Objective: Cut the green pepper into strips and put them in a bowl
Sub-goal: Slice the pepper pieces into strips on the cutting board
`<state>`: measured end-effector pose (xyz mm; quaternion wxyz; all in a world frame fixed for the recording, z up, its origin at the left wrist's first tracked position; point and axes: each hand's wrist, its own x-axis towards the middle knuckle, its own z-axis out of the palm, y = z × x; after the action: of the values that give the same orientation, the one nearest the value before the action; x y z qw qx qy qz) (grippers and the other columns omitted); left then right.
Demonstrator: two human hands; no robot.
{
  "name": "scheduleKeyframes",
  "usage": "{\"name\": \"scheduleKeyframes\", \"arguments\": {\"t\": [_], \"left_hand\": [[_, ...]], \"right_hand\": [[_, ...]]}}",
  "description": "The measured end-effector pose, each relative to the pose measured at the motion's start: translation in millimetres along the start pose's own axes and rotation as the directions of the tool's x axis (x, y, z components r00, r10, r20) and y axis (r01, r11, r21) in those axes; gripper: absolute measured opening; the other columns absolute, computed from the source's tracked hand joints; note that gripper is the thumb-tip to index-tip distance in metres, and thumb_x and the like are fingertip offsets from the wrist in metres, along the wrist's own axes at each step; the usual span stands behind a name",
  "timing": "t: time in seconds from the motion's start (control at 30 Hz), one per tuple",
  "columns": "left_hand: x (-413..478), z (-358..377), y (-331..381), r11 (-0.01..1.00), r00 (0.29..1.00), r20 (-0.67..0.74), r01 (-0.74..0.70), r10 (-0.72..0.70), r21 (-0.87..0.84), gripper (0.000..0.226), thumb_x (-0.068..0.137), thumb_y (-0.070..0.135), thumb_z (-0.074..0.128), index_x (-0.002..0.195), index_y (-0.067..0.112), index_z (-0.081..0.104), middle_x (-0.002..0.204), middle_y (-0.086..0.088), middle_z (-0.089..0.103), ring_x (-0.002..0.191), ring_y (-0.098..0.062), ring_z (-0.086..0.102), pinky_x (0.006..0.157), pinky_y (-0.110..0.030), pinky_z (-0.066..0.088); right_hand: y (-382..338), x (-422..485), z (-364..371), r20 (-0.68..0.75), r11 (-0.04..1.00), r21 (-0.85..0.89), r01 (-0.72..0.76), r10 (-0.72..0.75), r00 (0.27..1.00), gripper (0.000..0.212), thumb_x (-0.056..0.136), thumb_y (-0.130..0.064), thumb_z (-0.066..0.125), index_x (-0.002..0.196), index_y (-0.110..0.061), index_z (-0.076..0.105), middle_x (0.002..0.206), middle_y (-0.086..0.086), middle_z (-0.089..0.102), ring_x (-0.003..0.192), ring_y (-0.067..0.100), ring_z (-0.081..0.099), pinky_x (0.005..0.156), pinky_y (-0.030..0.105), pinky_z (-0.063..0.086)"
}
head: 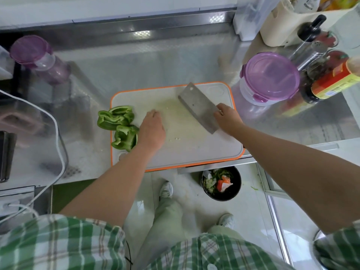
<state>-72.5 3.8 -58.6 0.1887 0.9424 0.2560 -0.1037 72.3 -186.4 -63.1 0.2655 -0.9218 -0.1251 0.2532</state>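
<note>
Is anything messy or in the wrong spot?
Yes. The pepper pieces hang over the board's left edge, seeds are scattered on it, and a green scrap lies on the floor by the bin.

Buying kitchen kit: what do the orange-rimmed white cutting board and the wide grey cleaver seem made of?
The orange-rimmed white cutting board looks like matte plastic: uniform white face, moulded orange edge. The wide grey cleaver is probably steel, dull-finished: flat metallic blade with a punched hole. The right hand hides its handle.

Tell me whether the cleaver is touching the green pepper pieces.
Apart. The head view shows the left hand and bare cutting board between the cleaver and the green pepper pieces.
</note>
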Motion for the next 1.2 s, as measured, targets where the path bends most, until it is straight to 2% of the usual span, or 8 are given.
{"name": "scheduleKeyframes", "arguments": {"t": [0.07, 0.13, 0.3, 0.53, 0.7, 0.87, 1.07, 1.2], "left_hand": [[-6.3, 4.6, 1.6, 0.999, 0.999, 0.023, 0.038, -0.038, 0.000, 0.052, 0.098, 0.002, 0.034, 0.148, -0.005, 0.022, 0.158, -0.021, 0.018, 0.148, -0.029, 0.016, 0.117, -0.028, 0.007], [-12.5, 9.1, 1.5, 0.998, 0.997, 0.036, 0.063, -0.064, 0.012, 0.055, 0.097, 0.001, 0.033, 0.148, -0.008, 0.015, 0.158, -0.024, 0.012, 0.149, -0.030, 0.010, 0.120, -0.029, 0.004], [-21.7, 17.0, -2.1, 0.996, 0.995, 0.046, 0.085, -0.083, -0.037, 0.058, 0.096, -0.001, 0.034, 0.149, -0.008, 0.012, 0.159, -0.023, 0.008, 0.149, -0.030, 0.006, 0.121, -0.031, 0.003], [-18.8, 19.1, -6.6, 0.991, 0.994, 0.048, 0.106, -0.103, -0.084, 0.061, 0.095, -0.001, 0.036, 0.150, -0.007, 0.010, 0.160, -0.022, 0.005, 0.150, -0.030, 0.003, 0.121, -0.032, 0.004], [-18.7, 22.4, -6.9, 0.991, 0.996, 0.020, 0.092, -0.091, -0.095, 0.061, 0.094, -0.002, 0.037, 0.150, -0.007, 0.012, 0.160, -0.023, 0.006, 0.149, -0.032, 0.004, 0.121, -0.032, 0.004], [-19.4, 22.1, -5.4, 0.991, 0.995, 0.018, 0.102, -0.101, -0.085, 0.061, 0.095, -0.001, 0.037, 0.150, -0.007, 0.011, 0.160, -0.023, 0.006, 0.149, -0.031, 0.004, 0.121, -0.032, 0.003], [-26.4, 25.2, -3.1, 0.989, 0.992, 0.011, 0.123, -0.123, -0.083, 0.060, 0.096, -0.001, 0.034, 0.151, -0.005, 0.009, 0.161, -0.020, 0.004, 0.150, -0.029, 0.002, 0.121, -0.032, 0.005], [-34.0, 32.2, -1.2, 0.987, 0.992, 0.019, 0.123, -0.122, -0.104, 0.060, 0.097, -0.001, 0.032, 0.152, -0.003, 0.006, 0.161, -0.017, -0.002, 0.150, -0.027, -0.002, 0.121, -0.030, 0.002]], "right_hand": [[3.7, 0.2, 2.5, -0.015, 1.000, 0.001, -0.025, 0.025, 1.000, 0.023, 0.092, -0.017, 0.040, 0.107, -0.011, 0.057, 0.102, 0.017, 0.060, 0.094, 0.033, 0.054, 0.073, 0.034, 0.040], [2.8, -3.1, 7.8, 0.001, 1.000, 0.011, -0.023, 0.023, 1.000, 0.025, 0.092, -0.018, 0.040, 0.109, -0.011, 0.057, 0.103, 0.017, 0.061, 0.093, 0.033, 0.055, 0.072, 0.033, 0.040], [-5.8, -7.4, 14.6, 0.094, 0.994, -0.087, 0.062, -0.054, 0.994, 0.019, 0.090, -0.021, 0.043, 0.096, -0.015, 0.059, 0.092, 0.011, 0.058, 0.084, 0.032, 0.053, 0.067, 0.031, 0.039], [-20.8, 12.0, 16.3, 0.041, 0.996, -0.069, 0.052, -0.049, 0.998, 0.019, 0.089, -0.021, 0.041, 0.096, -0.018, 0.058, 0.095, 0.011, 0.061, 0.086, 0.032, 0.054, 0.070, 0.035, 0.042], [-23.9, 12.7, 15.6, 0.114, 0.974, -0.195, 0.117, -0.096, 0.989, 0.013, 0.087, -0.025, 0.044, 0.077, -0.019, 0.050, 0.084, 0.006, 0.054, 0.078, 0.029, 0.049, 0.064, 0.030, 0.035], [-25.7, 16.6, 13.5, 0.060, 0.987, -0.138, 0.087, -0.080, 0.995, 0.013, 0.088, -0.022, 0.042, 0.084, -0.013, 0.052, 0.083, 0.011, 0.055, 0.076, 0.032, 0.050, 0.059, 0.030, 0.034], [-20.1, 10.7, 7.4, 0.150, 0.965, -0.203, 0.164, -0.135, 0.979, 0.013, 0.087, -0.027, 0.046, 0.092, -0.026, 0.058, 0.090, 0.003, 0.055, 0.084, 0.027, 0.050, 0.068, 0.029, 0.035], [-13.1, -3.3, 9.7, 0.137, 0.970, -0.180, 0.161, -0.137, 0.981, 0.013, 0.086, -0.023, 0.045, 0.080, -0.016, 0.053, 0.081, 0.010, 0.054, 0.075, 0.030, 0.047, 0.061, 0.030, 0.034]]}}
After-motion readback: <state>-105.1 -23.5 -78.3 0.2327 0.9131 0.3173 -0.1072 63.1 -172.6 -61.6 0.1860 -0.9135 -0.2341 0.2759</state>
